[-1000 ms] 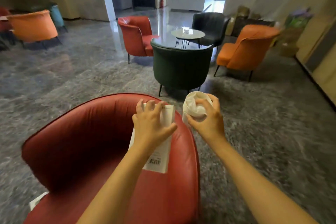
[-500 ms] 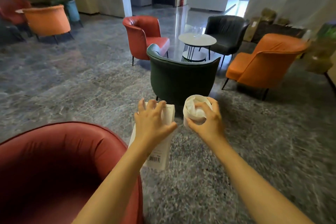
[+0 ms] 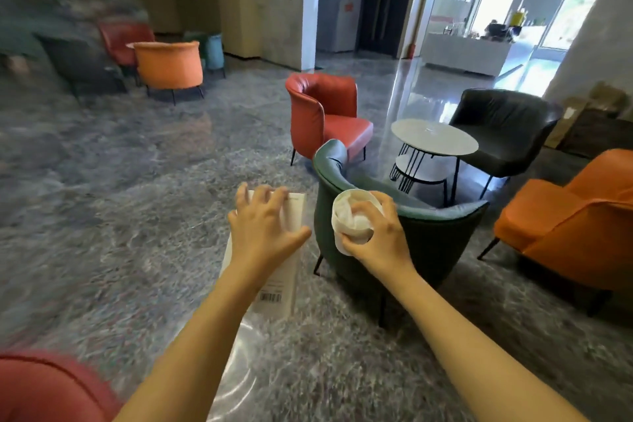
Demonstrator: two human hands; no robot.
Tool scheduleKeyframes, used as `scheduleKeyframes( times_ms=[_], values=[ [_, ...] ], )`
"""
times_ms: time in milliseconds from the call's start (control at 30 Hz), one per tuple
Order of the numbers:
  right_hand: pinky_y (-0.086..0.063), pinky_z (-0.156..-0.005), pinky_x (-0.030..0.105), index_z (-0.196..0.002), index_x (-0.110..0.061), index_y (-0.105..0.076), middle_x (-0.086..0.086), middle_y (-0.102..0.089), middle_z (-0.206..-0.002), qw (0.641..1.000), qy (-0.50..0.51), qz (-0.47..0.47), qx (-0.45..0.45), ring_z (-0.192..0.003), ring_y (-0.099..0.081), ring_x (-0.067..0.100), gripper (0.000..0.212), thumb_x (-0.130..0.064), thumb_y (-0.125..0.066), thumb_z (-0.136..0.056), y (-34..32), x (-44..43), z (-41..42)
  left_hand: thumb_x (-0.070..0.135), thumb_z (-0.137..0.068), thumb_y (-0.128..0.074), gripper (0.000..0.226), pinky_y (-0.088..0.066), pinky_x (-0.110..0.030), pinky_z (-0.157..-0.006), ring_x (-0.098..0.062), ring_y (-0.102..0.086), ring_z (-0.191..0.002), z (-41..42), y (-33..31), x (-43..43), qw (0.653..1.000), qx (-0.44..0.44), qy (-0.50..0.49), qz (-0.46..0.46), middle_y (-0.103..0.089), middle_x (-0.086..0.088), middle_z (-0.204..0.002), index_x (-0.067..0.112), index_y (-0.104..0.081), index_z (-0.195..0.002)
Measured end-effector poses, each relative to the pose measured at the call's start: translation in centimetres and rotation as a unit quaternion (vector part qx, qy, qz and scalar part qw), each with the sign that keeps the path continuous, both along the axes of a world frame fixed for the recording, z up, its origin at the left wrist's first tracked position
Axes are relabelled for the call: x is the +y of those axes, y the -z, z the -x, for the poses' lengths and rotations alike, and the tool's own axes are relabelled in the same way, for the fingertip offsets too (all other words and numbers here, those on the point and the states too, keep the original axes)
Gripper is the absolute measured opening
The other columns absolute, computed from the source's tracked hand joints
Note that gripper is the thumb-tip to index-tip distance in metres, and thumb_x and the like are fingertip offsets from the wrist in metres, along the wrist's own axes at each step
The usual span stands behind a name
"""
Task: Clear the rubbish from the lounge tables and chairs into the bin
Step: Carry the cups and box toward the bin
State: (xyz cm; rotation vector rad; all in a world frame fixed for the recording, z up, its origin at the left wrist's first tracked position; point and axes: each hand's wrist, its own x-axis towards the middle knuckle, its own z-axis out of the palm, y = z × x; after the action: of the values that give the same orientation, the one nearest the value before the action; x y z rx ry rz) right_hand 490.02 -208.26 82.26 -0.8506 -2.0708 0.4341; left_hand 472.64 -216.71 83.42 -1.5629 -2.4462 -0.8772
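Bare left hand [image 3: 265,231] and right hand [image 3: 378,245] on long bare forearms [image 3: 191,336].

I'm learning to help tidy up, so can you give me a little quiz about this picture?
1. True or false: the right hand holds a paper cup with crumpled tissue stuffed inside.
2. What does the left hand hold?
A. a white carton with a barcode
B. a glass bottle
C. a broom
3. Fill the gap: the chair just beyond the hands is dark ____.

Key: 1 true; 2 A; 3 green.
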Motion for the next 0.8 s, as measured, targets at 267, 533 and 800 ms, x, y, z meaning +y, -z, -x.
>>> scheduleKeyframes(
  times_ms=[267,533,800],
  values=[
    [-0.038,-0.088,0.024,-0.098,-0.009,-0.065,0.012,-0.048,-0.120,0.985,-0.170,0.008,0.025,-0.110,-0.048,0.024,0.040,-0.012,-0.081,-0.062,0.8,18.4,22.4,0.053,-0.069,-0.064,0.070,-0.027,-0.048,-0.100,-0.026,-0.009,-0.136,17.9,0.8,13.1,0.988,0.015,-0.153,0.001,-0.039,0.001,-0.134,0.026,-0.044,-0.130],
    [-0.041,-0.082,0.026,-0.099,-0.011,-0.062,0.001,-0.043,-0.116,0.923,-0.380,0.032,0.046,-0.103,-0.041,0.011,0.040,-0.008,-0.080,-0.063,-1.2,27.4,50.2,0.056,-0.067,-0.063,0.074,-0.026,-0.049,-0.101,-0.028,-0.007,-0.137,39.1,-1.6,18.8,0.937,0.025,-0.347,0.029,-0.038,0.003,-0.135,0.029,-0.040,-0.132],
    [-0.045,-0.076,0.026,-0.098,-0.013,-0.061,0.001,-0.043,-0.121,0.885,-0.463,0.026,0.041,-0.100,-0.046,0.012,0.038,-0.013,-0.078,-0.065,0.1,34.9,77.3,0.055,-0.069,-0.059,0.068,-0.023,-0.049,-0.102,-0.027,-0.006,-0.137,63.1,1.2,26.1,0.902,0.009,-0.432,0.025,-0.038,0.007,-0.133,0.032,-0.039,-0.130]
  ],
)
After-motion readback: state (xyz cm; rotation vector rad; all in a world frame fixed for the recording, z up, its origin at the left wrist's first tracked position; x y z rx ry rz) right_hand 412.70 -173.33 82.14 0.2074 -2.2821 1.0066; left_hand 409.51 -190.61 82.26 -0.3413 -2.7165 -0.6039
